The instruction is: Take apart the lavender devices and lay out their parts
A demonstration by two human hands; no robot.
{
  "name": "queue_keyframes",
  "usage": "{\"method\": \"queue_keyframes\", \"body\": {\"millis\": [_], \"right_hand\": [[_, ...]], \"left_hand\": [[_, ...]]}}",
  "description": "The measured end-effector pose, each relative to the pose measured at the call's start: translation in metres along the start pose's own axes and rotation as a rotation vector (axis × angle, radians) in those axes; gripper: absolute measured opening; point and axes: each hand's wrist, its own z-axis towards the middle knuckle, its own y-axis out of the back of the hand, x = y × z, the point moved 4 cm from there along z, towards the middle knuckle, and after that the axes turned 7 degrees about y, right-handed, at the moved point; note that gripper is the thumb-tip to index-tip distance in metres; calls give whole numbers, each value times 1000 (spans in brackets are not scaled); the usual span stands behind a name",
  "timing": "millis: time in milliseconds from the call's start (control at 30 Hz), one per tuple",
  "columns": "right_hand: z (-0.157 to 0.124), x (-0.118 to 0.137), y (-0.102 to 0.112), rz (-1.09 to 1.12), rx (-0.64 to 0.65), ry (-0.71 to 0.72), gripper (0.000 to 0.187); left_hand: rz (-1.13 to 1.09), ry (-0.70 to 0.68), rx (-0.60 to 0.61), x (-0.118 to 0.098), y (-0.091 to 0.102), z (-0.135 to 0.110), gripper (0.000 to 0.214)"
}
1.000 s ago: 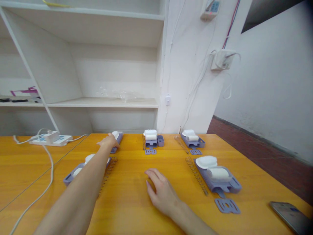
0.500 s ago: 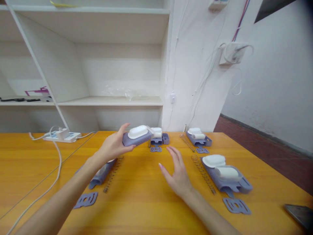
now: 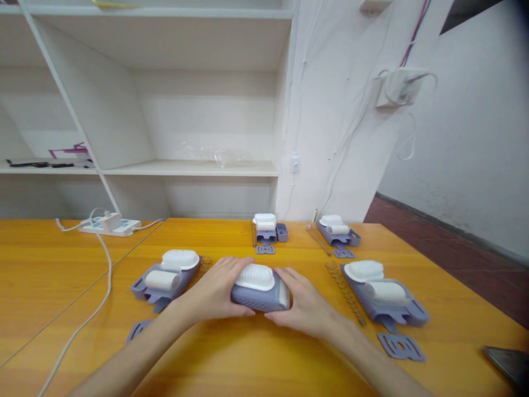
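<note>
Between my two hands is a purple-grey plastic case (image 3: pixel 258 299) with a white oval brush piece (image 3: pixel 257 275) on top, its surface studded with fine bristles. My left hand (image 3: pixel 221 286) grips its left end, thumb toward me and fingers behind. Its right end is gripped by my right hand (image 3: pixel 303 300), fingers along the back and thumb low at the front. The case is held over the middle of the table, in front of me. Just left of my left hand lies a coiled spring (image 3: pixel 202 267), partly hidden by that hand.
On the wooden table (image 3: pixel 264 364) similar sets stand around: a left case (image 3: pixel 192 270) with a white roller (image 3: pixel 163 279), a right case (image 3: pixel 372 311), and two farther back. Springs and flat slotted plates (image 3: pixel 400 346) lie beside them. A power strip (image 3: pixel 118 227) and cable are left; a phone-like dark slab (image 3: pixel 508 364) is right.
The case has come down and toward me from the upper left, turned so its front faces me. My right hand, free before, has closed on its right end.
</note>
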Motion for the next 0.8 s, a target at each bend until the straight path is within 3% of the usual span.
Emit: {"method": "queue_keyframes", "body": {"millis": [133,233,333,433,600,733,800], "right_hand": [[1,-1,-2,72,-2,-19,75],[-1,-5,0,110,44,-40,81],[-6,-4,2,8,44,-66,81],[-8,1,5,-124,39,-69,77],[-5,8,9,-16,144,-4,80],[-6,0,21,-160,52,-57,65],[-8,-13,27,-177,-49,-116,66]], "left_hand": [[36,46,8,2,-9,3,96],[41,63,46,5,-19,3,91],[57,18,15,5,-26,3,86],[50,-14,7,3,-28,0,87],[-10,47,29,0,-22,-7,84],[46,102,-45,8,-16,-8,84],[77,159,-84,17,-10,-7,81]]}}
